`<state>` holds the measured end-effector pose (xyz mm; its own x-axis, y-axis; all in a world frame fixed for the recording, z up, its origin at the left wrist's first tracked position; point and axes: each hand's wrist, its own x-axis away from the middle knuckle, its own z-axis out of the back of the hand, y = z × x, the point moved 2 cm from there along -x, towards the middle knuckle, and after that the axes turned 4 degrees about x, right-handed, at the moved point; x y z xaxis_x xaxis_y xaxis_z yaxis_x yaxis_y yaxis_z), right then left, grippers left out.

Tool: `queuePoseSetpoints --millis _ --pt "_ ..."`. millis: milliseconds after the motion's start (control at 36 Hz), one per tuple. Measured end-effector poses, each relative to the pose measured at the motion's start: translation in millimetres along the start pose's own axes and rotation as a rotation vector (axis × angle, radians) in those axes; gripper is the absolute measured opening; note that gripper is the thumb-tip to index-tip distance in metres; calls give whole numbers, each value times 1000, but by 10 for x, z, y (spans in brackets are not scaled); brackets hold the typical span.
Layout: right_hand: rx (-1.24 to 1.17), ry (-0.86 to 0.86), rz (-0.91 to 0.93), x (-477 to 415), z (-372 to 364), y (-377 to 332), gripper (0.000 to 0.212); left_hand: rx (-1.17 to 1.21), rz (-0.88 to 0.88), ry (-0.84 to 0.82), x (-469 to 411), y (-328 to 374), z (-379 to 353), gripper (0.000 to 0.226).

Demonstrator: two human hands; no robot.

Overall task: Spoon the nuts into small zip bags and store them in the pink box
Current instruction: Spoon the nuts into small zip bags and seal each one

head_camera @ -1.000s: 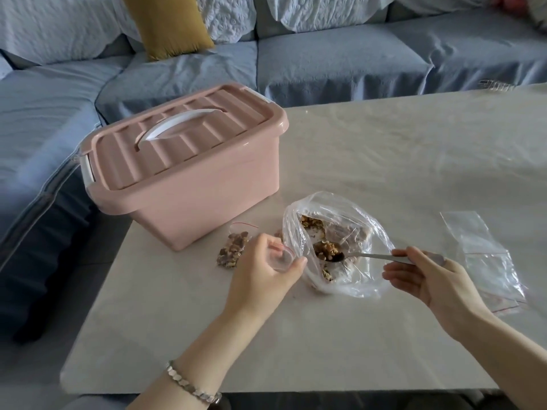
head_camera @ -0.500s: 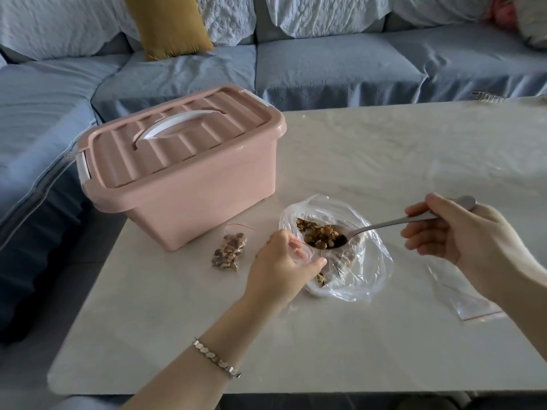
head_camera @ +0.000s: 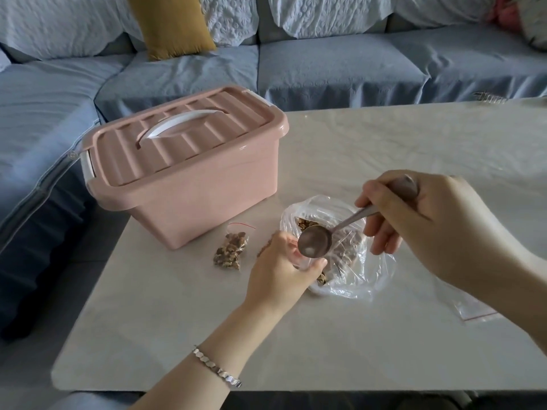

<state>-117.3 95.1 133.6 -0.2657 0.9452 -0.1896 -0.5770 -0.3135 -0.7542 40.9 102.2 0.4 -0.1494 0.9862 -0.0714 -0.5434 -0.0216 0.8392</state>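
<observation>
My left hand (head_camera: 279, 269) grips a small clear zip bag (head_camera: 299, 257) and holds its mouth up. In my right hand (head_camera: 420, 220) is a metal spoon (head_camera: 315, 240), tipped over that mouth with its bowl turned toward me. Just behind them, a large clear plastic bag of nuts (head_camera: 352, 261) lies open on the table. A filled small zip bag (head_camera: 232, 250) rests flat to the left. The pink box (head_camera: 189, 170) stands at the table's left, its lid shut and its white handle folded flat.
Empty zip bags (head_camera: 473, 309) lie on the white table (head_camera: 325, 344) at the right, partly under my right forearm. A blue sofa with a mustard cushion (head_camera: 171, 22) wraps around the table's far and left sides.
The spoon has risen out of the big bag with nuts, moved left and tipped over the small bag in my left hand. My right hand lifted and came closer.
</observation>
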Motion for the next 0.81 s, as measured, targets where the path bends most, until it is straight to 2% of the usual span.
queuePoseSetpoints --millis 83,222,333,389,472,639,806 --pt "-77 -28 -51 52 -72 98 28 -5 -75 51 7 21 -7 39" --pt "-55 -83 -66 114 -197 208 25 18 -170 71 29 49 -57 35" --pt "-165 7 -41 119 -80 214 26 -5 -168 107 12 -16 -32 35" --pt "-251 104 -51 115 8 252 25 19 -125 114 10 -91 -14 34" --pt "-258 183 -84 131 42 414 25 72 -26 96 28 -196 13 29" --pt "-137 114 -188 238 -262 894 24 25 167 -37 82 -309 31 22" --pt "-134 91 -280 287 -537 1125 21 -17 198 -119 74 -287 -20 17"
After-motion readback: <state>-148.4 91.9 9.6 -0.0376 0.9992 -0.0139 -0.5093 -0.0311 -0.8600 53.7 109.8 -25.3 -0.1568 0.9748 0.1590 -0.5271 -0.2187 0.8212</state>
